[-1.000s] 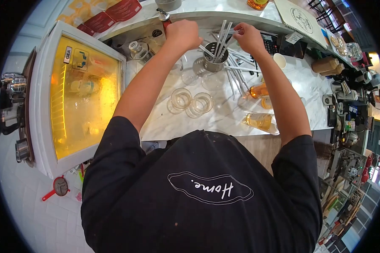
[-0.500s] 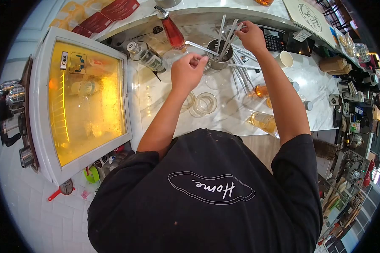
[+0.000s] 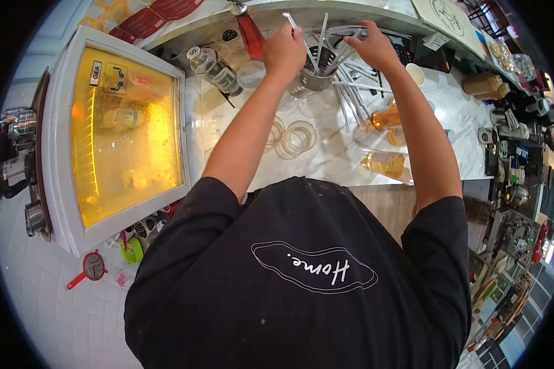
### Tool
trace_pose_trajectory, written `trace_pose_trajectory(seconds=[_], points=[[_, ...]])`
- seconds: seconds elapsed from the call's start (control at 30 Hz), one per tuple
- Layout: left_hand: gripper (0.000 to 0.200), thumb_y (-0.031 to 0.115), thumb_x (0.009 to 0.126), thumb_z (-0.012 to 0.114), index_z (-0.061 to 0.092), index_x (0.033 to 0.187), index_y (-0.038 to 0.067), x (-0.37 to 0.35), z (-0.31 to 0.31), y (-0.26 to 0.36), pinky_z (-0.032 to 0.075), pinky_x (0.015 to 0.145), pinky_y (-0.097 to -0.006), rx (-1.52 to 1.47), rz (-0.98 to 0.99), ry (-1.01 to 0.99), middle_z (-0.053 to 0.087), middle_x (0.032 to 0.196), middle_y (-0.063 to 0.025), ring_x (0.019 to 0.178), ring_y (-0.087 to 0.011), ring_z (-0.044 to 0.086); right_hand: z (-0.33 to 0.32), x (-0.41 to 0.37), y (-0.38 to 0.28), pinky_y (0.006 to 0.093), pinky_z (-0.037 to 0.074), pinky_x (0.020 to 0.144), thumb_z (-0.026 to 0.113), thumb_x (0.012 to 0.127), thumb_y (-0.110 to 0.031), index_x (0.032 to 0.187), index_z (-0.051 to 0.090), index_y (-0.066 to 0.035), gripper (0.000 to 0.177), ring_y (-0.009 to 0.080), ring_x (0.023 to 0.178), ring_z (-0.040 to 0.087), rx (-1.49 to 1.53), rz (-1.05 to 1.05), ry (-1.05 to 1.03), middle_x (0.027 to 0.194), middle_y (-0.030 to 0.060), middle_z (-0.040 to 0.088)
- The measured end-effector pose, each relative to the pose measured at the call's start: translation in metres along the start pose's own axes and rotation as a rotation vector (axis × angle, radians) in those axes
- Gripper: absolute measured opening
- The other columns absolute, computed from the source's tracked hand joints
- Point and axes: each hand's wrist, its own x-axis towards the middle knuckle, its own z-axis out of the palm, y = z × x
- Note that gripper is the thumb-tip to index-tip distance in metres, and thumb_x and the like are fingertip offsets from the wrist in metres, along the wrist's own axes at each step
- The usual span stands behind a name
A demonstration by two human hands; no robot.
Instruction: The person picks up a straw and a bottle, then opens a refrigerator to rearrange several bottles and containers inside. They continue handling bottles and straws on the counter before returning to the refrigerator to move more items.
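My left hand (image 3: 285, 54) is closed around a thin straw in white wrapping (image 3: 291, 22), whose end sticks up above the fingers. Just right of it stands a metal holder (image 3: 317, 81) with straws (image 3: 324, 38) poking out of its top. My right hand (image 3: 375, 48) is beside the straws that lean to the right, its thumb and forefinger apart near their tips. More straws (image 3: 349, 101) lie loose on the counter right of the holder. Nearer my body are round glasses (image 3: 300, 136).
A red bottle (image 3: 250, 34) and a clear labelled bottle (image 3: 221, 75) are at the left. Amber bottles (image 3: 386, 118) and a yellow one (image 3: 385, 163) lie at the right, below a paper cup (image 3: 415, 75). A glass-door fridge (image 3: 129, 141) flanks the counter.
My left hand has moved up and right, and a wrapped straw now stands up from it. My right hand has shifted slightly right, its fingers spreading. The view has shifted a little.
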Motion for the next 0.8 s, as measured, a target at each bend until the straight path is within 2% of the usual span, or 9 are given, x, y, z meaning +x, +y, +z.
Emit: trace_pose_trajectory(seconds=[0.1, 0.2, 0.23, 0.33, 0.37, 0.47, 0.57, 0.67, 0.8], points=[[0.029, 0.030, 0.098, 0.054, 0.067, 0.100, 0.004, 0.017, 0.002, 0.001, 0.052, 0.080, -0.0531, 0.078, 0.100, -0.059, 0.069, 0.101, -0.0184, 0.093, -0.0402, 0.067, -0.011, -0.008, -0.004, 0.0439, 0.047, 0.103, 0.072, 0.084, -0.048, 0.144, 0.044, -0.001, 0.081, 0.0420, 0.118, 0.063, 0.060, 0.015, -0.026, 0.124, 0.0259, 0.066], [0.033, 0.036, 0.098, 0.055, 0.067, 0.101, 0.005, 0.019, 0.016, -0.002, 0.051, 0.082, -0.0531, 0.097, 0.174, -0.141, 0.070, 0.098, -0.0185, 0.095, -0.0419, 0.066, -0.001, -0.008, 0.002, 0.0435, 0.046, 0.104, 0.074, 0.084, -0.047, 0.144, 0.043, -0.002, 0.081, 0.0417, 0.119, 0.062, 0.026, 0.032, 0.011, 0.120, 0.0254, 0.068], [0.032, 0.035, 0.098, 0.055, 0.067, 0.101, 0.006, 0.020, 0.020, -0.006, 0.051, 0.083, -0.0531, 0.102, 0.167, -0.169, 0.070, 0.099, -0.0185, 0.095, -0.0419, 0.066, 0.002, -0.012, 0.000, 0.0414, 0.050, 0.099, 0.073, 0.085, -0.044, 0.145, 0.042, -0.002, 0.080, 0.0398, 0.111, 0.067, -0.022, 0.038, 0.009, 0.120, 0.0260, 0.068], [0.031, 0.035, 0.098, 0.055, 0.067, 0.104, 0.007, 0.018, 0.026, -0.013, 0.052, 0.085, -0.0524, 0.115, 0.147, -0.241, 0.070, 0.103, -0.0183, 0.098, -0.0410, 0.066, -0.013, -0.041, -0.035, 0.0393, 0.057, 0.087, 0.073, 0.086, -0.042, 0.146, 0.041, -0.002, 0.079, 0.0341, 0.095, 0.073, 0.156, 0.336, -0.269, 0.121, 0.0257, 0.066], [0.030, 0.034, 0.098, 0.056, 0.067, 0.106, 0.007, 0.018, 0.025, -0.015, 0.052, 0.086, -0.0517, 0.122, 0.140, -0.252, 0.069, 0.106, -0.0180, 0.100, -0.0403, 0.066, -0.007, -0.040, -0.030, 0.0356, 0.060, 0.076, 0.074, 0.087, -0.038, 0.148, 0.040, -0.003, 0.078, 0.0274, 0.081, 0.073, 0.208, 0.307, -0.220, 0.119, 0.0238, 0.067], [0.030, 0.034, 0.097, 0.058, 0.068, 0.113, 0.010, 0.015, 0.026, -0.022, 0.052, 0.089, -0.0501, 0.071, 0.090, -0.263, 0.069, 0.112, -0.0176, 0.105, -0.0386, 0.066, 0.020, -0.012, 0.007, 0.0361, 0.061, 0.077, 0.080, 0.083, -0.038, 0.148, 0.039, -0.003, 0.084, 0.0244, 0.083, 0.072, 0.207, 0.160, -0.074, 0.117, 0.0223, 0.067], [0.033, 0.033, 0.095, 0.060, 0.068, 0.120, 0.014, 0.012, 0.029, -0.031, 0.052, 0.091, -0.0489, 0.032, 0.076, -0.283, 0.069, 0.115, -0.0163, 0.108, -0.0371, 0.066, 0.026, -0.008, 0.004, 0.0366, 0.059, 0.081, 0.085, 0.079, -0.039, 0.148, 0.039, -0.002, 0.091, 0.0239, 0.090, 0.071, 0.688, 0.050, 0.024, 0.122, 0.0239, 0.064], [0.035, 0.031, 0.093, 0.062, 0.068, 0.125, 0.017, 0.011, 0.031, -0.036, 0.052, 0.093, -0.0475, 0.018, 0.059, -0.312, 0.069, 0.117, -0.0143, 0.110, -0.0355, 0.065, 0.025, -0.009, -0.011, 0.0358, 0.058, 0.084, 0.088, 0.076, -0.041, 0.148, 0.040, -0.001, 0.095, 0.0236, 0.098, 0.070, 0.679, 0.058, 0.200, 0.131, 0.0246, 0.058], [0.034, 0.029, 0.090, 0.063, 0.070, 0.123, 0.020, 0.011, 0.040, -0.044, 0.052, 0.093, -0.0454, 0.025, 0.046, -0.317, 0.069, 0.119, -0.0121, 0.110, -0.0338, 0.065, 0.036, 0.002, 0.004, 0.0341, 0.059, 0.081, 0.087, 0.079, -0.034, 0.149, 0.036, -0.003, 0.091, 0.0252, 0.107, 0.064, 0.469, 0.047, 0.153, 0.143, 0.0253, 0.043]])
